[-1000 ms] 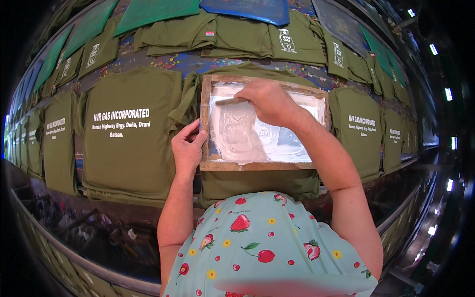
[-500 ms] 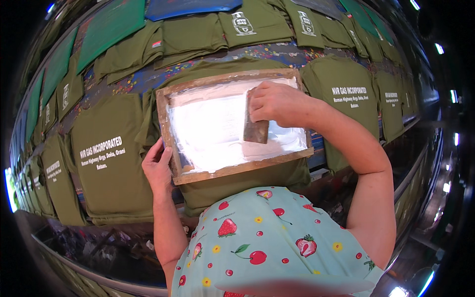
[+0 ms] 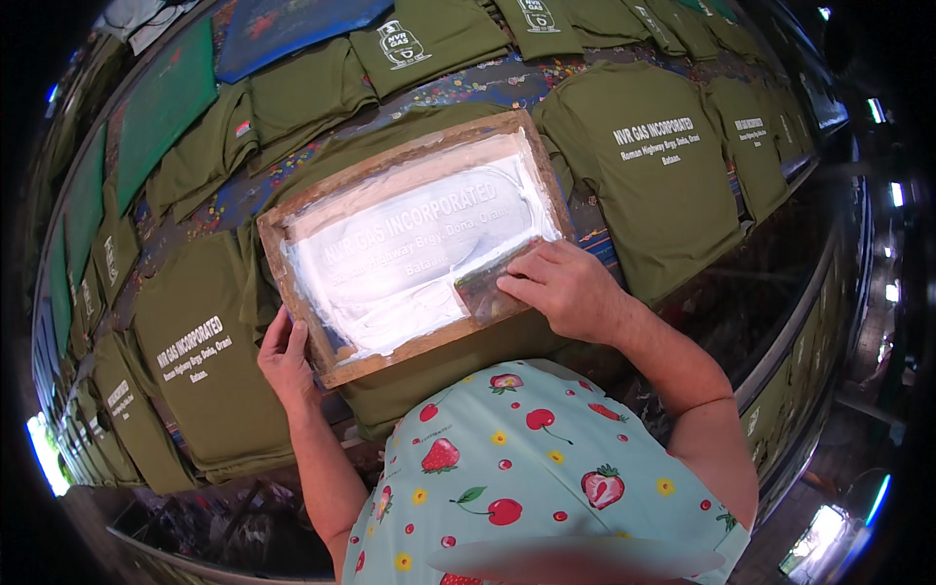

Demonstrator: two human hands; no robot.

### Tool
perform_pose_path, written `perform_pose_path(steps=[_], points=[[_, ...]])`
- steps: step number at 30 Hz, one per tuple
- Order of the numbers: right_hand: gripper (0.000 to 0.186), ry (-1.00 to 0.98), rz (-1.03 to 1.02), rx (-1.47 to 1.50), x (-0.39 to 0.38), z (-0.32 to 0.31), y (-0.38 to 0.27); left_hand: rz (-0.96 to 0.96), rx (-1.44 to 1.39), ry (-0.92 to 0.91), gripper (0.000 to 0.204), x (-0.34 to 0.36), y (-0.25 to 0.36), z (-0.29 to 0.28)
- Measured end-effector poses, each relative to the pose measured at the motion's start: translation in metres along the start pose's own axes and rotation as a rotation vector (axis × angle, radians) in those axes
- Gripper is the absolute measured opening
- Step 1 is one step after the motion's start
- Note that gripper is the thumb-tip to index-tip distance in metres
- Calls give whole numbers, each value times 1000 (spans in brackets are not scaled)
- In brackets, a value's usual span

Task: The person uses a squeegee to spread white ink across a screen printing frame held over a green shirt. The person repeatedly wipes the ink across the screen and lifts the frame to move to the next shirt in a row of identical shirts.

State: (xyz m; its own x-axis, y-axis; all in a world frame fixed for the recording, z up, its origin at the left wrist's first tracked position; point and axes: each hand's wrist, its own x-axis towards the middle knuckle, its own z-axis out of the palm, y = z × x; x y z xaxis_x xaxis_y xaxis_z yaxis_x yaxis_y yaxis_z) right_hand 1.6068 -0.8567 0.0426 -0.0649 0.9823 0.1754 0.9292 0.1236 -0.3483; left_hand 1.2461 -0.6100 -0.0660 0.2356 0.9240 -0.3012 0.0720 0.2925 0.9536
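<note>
A wooden-framed printing screen (image 3: 548, 171) lies tilted over an olive-green shirt (image 3: 390, 400) in front of me. White ink (image 3: 409, 229) covers its mesh, and pale lettering shows through. My left hand (image 3: 286, 356) grips the frame's lower left side, thumb on the near face and fingers at the outer edge. In my right hand (image 3: 570, 292) is a squeegee (image 3: 487, 295), pinched between thumb and fingers. It rests at the screen's near right corner, with white ink along its far edge. My right fingertips behind the squeegee are partly hidden.
Printed olive-green shirts lie to the left (image 3: 200, 351) and right (image 3: 648, 166). Behind the screen, folded shirts (image 3: 307, 88) line the paint-spotted table (image 3: 492, 83), with a green board (image 3: 168, 102) and a blue board (image 3: 283, 34) beyond. A rail (image 3: 790, 331) runs at the right.
My right hand has drawn the squeegee toward me to the near right corner and turned it flatter. Lettering now shows through the ink. The view has tilted; my left hand still holds the frame.
</note>
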Motion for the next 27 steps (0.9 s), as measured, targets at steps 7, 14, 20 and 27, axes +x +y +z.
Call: perform_pose_path(steps=[7, 14, 20, 27], points=[[34, -179, -97, 148, 78, -2, 7, 34, -13, 31, 43, -1, -2, 1], [38, -87, -110, 40, 201, 53, -24, 18, -89, 22, 42, -1, -2, 6], [45, -80, -102, 23, 198, 64, -42, 49, -111, 9, 43, 1, -8, 5], [40, -118, -163, 98, 118, 60, -93, 74, -125, -9, 44, 0, -12, 3]])
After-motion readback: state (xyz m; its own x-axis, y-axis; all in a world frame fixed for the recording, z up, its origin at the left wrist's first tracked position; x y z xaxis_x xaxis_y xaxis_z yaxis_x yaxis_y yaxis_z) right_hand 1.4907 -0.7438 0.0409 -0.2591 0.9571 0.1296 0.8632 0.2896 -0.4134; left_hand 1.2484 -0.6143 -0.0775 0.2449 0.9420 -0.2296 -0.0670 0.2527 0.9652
